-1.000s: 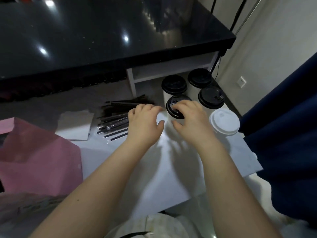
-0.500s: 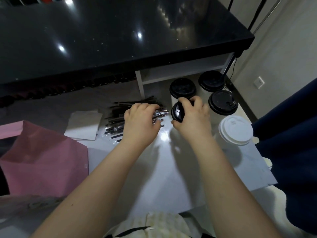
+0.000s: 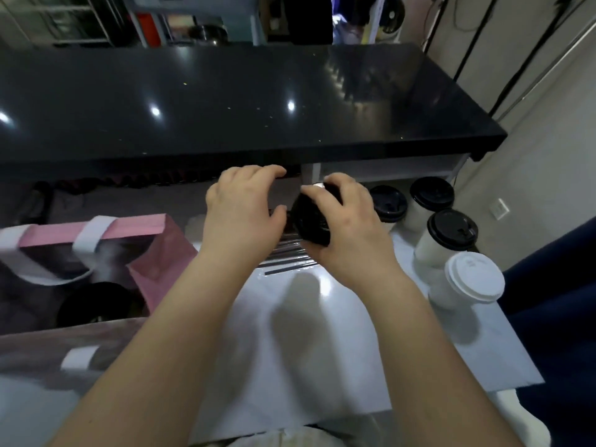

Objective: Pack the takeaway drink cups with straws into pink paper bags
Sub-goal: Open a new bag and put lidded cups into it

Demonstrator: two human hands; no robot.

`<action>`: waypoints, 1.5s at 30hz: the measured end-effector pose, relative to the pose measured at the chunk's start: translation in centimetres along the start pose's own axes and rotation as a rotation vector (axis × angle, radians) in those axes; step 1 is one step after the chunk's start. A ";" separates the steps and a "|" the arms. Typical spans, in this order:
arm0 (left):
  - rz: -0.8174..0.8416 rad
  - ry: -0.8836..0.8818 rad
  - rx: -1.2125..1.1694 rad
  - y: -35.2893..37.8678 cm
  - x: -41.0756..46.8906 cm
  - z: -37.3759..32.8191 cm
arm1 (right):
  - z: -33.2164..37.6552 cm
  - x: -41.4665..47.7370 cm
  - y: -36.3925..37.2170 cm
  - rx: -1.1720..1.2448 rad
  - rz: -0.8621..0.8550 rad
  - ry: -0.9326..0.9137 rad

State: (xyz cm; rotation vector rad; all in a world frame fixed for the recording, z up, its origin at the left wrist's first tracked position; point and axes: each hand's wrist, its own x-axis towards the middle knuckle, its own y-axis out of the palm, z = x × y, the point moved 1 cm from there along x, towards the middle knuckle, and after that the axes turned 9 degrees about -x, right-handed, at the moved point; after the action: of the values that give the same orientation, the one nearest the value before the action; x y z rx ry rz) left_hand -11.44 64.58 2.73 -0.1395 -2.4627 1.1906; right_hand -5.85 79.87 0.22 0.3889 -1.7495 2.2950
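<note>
Right hand (image 3: pixel 350 232): your fingers grip the tilted black-lidded white paper cup (image 3: pixel 311 225).
Left hand (image 3: pixel 242 214): fingers curled near the black straws (image 3: pixel 287 269); hold unclear.

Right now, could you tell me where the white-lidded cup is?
Head view, right side: the white-lidded cup stands nearest the camera, beside a black-lidded cup.

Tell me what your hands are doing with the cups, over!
Right hand grips black-lidded cup, tilted. Left hand curled above straws, hold unclear. Pink bag open at left; left hand sits between it and cup.
</note>
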 end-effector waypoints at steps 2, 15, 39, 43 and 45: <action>-0.029 -0.014 0.001 -2.9 -0.5 1.4 | 2.8 0.6 -0.5 0.024 -0.043 -0.019; -0.028 0.064 -0.078 -17.9 -6.8 15.5 | 19.2 2.7 -3.3 0.291 -0.231 -0.074; 0.572 0.229 0.215 -18.0 -8.4 21.9 | 27.8 1.1 2.7 0.059 0.394 -0.017; 0.587 0.234 0.233 -18.1 -8.8 22.0 | 25.7 0.8 3.2 -0.176 0.560 0.059; 0.588 0.246 0.250 -18.1 -9.2 21.9 | 25.2 0.7 4.0 -0.338 0.651 0.129</action>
State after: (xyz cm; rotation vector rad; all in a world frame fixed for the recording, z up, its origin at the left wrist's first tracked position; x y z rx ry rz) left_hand -10.22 34.71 1.63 -0.9273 -2.0916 1.5861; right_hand -6.12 54.55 3.21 -0.4469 -2.3901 2.2412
